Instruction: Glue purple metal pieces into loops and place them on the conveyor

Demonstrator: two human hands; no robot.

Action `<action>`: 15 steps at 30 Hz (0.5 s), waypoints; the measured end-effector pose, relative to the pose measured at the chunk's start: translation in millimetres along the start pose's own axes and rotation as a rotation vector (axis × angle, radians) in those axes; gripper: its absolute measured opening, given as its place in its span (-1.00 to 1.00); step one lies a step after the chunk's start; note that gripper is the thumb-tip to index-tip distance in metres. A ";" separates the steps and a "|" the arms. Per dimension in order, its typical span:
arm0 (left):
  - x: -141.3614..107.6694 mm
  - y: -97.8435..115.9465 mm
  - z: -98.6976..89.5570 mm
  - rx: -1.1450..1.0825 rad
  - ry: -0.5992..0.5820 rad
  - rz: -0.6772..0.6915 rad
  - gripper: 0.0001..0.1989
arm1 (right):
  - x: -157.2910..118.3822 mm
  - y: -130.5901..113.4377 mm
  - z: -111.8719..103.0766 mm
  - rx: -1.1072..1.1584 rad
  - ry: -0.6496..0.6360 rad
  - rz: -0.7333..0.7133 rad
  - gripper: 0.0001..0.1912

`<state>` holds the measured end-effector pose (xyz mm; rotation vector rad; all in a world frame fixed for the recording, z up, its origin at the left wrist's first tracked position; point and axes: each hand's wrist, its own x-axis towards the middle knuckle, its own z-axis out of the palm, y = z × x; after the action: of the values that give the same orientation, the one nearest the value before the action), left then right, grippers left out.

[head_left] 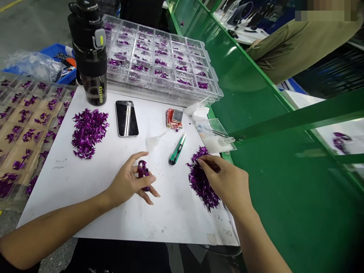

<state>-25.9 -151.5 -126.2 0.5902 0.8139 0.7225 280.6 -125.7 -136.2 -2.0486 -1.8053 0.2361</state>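
Note:
My left hand holds a glossy purple part between its thumb and fingers, over the white tabletop. At the right pile of small pointed purple pieces, my right hand has thumb and index finger pinched together at the pile's upper part. Whatever is between those fingertips is too small to make out. Another pile of purple pieces lies at the left of the table. A green utility knife rests between my hands, further back.
A phone, a dark bottle and a small red box stand or lie further back. Compartment trays hold purple pieces behind, and more trays are at left. A green partition borders the right; a person is beyond.

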 end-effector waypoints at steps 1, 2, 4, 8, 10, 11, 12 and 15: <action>-0.2 -1.0 0.1 0.015 -0.003 0.005 -0.22 | -1.2 0.9 -0.7 -0.015 0.022 0.007 -0.70; -0.4 -2.3 0.3 0.029 -0.010 0.009 -0.26 | -2.4 1.5 -1.3 -0.031 0.041 0.017 -0.70; -0.7 -4.4 0.6 0.045 -0.020 0.023 -0.35 | -4.0 1.3 -2.5 -0.067 0.050 0.050 -0.71; -1.3 -4.7 0.7 0.046 -0.026 0.030 -0.42 | -3.6 -2.0 -4.9 -0.142 -0.008 0.094 -0.76; -1.1 -3.7 0.1 0.040 -0.031 0.022 -0.41 | -2.6 -4.3 -6.4 -0.159 -0.027 0.103 -0.78; -0.8 -3.6 -0.4 0.037 -0.033 0.020 -0.41 | -2.2 -5.6 -7.4 -0.159 -0.026 0.101 -0.79; -0.5 -3.7 -0.9 0.033 -0.034 0.022 -0.41 | -2.1 -7.3 -8.5 -0.157 -0.017 0.097 -0.79; 0.4 -6.0 -2.3 0.012 -0.031 0.042 -0.45 | -4.7 -15.4 -12.7 -0.144 0.023 0.099 -0.81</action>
<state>-25.5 -154.4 -131.9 0.6293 0.7793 0.7455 270.7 -131.4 -119.1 -2.2330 -1.7555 0.1129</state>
